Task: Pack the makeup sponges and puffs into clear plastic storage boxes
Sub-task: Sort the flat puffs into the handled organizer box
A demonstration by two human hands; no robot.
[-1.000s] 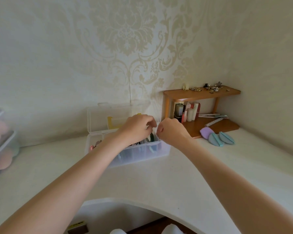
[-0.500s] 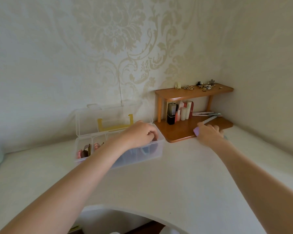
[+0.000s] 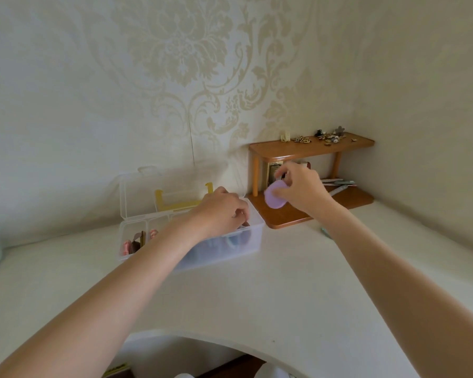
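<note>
Lilac puff (image 3: 275, 198), lifted off the desk (image 3: 257, 296) since a moment ago, pinched in right hand (image 3: 302, 189) beside the shelf (image 3: 311, 148), bound for the box (image 3: 224, 248); left hand (image 3: 220, 212), curled, grip unclear, inside it.

The storage box (image 3: 224, 248) under the left fingers (image 3: 236, 211) is clear, glossy plastic. The puff (image 3: 274, 199) between the right fingers (image 3: 280, 192) looks matt and soft. The shelf (image 3: 309, 148) behind them is smooth, polished wood.
</note>
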